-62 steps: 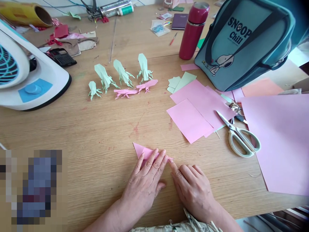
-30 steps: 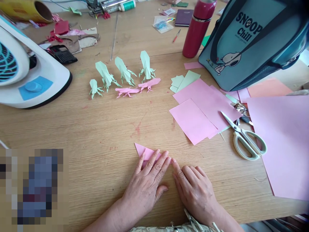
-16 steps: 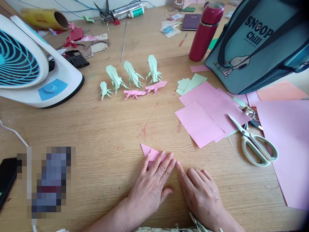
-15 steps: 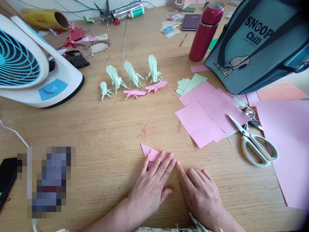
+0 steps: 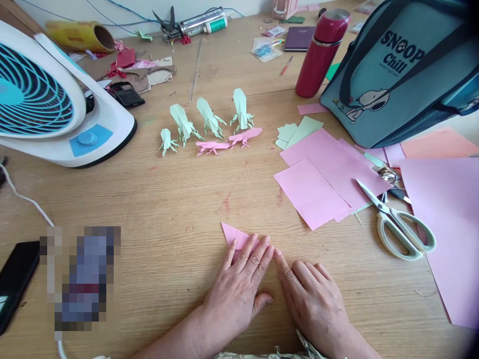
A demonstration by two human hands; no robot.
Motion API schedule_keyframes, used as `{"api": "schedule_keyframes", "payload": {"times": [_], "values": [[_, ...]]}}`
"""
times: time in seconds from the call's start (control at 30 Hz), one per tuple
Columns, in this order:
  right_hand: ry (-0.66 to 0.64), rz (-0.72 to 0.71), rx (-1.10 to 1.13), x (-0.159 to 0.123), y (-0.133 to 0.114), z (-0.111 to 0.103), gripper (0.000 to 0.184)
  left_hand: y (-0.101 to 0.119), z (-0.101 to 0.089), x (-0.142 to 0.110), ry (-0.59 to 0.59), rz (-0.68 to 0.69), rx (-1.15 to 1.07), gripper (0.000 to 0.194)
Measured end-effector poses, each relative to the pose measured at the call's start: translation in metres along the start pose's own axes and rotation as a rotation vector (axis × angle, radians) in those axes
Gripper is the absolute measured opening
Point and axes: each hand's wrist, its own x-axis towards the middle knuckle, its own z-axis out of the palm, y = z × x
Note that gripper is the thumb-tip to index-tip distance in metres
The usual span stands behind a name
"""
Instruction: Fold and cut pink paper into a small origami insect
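Note:
My left hand (image 5: 237,286) lies flat on a folded pink paper (image 5: 232,234) near the table's front edge, fingers stretched out and pressing it down. Only the paper's pointed left corner shows past the fingers. My right hand (image 5: 312,299) rests beside it on the right, fingers extended flat, its index fingertip touching the paper's right end by the left hand's fingertips. Neither hand grips anything.
Several green origami figures (image 5: 209,119) and two pink ones (image 5: 228,142) stand mid-table. Pink sheets (image 5: 318,174), scissors (image 5: 396,219), a large pink sheet (image 5: 449,224), a Snoopy bag (image 5: 396,70), a red flask (image 5: 322,55), a fan (image 5: 48,104) and a black phone (image 5: 15,284) surround them.
Both hands have stayed pressed on the pink paper. The view has shifted, bringing more of the fan and the phone into sight on the left.

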Motion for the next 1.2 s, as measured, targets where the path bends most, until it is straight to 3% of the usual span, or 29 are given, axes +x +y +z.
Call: {"api": "schedule_keyframes", "payload": {"times": [0.5,1.0,1.2], "values": [[-0.030,0.014,-0.040,-0.002,-0.001,0.002,0.038,0.002,0.007,-0.002,0.014,-0.015,-0.064,0.078],[0.145,-0.031,-0.114,0.001,0.001,0.014,0.034,-0.002,0.003,-0.001,-0.103,-0.024,-0.179,0.083],[0.134,-0.033,-0.155,-0.001,0.002,0.018,0.030,-0.008,0.005,-0.006,-0.069,-0.024,-0.181,0.082]]}}
